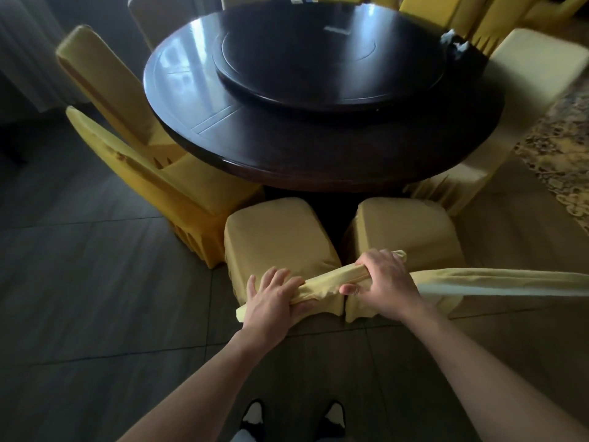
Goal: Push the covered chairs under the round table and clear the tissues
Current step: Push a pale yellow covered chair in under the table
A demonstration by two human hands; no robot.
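Two chairs in yellow covers stand side by side in front of me, seats pointing at the dark round table (223, 129). My left hand (271, 301) grips the top of the left chair's back (277, 231). My right hand (382, 282) grips the top of the right chair's back (404, 224). Both seats stick out from the table's near edge. White crumpled tissues (455, 46) lie on the table's far right rim. A raised dark turntable (328, 59) sits in the table's middle.
More yellow-covered chairs ring the table: two at the left (134, 167), a pale one at the right (510, 100), several at the back. Grey floor tiles (95, 282) lie to the left, a patterned carpet (554, 148) to the right. My shoes (293, 416) show below.
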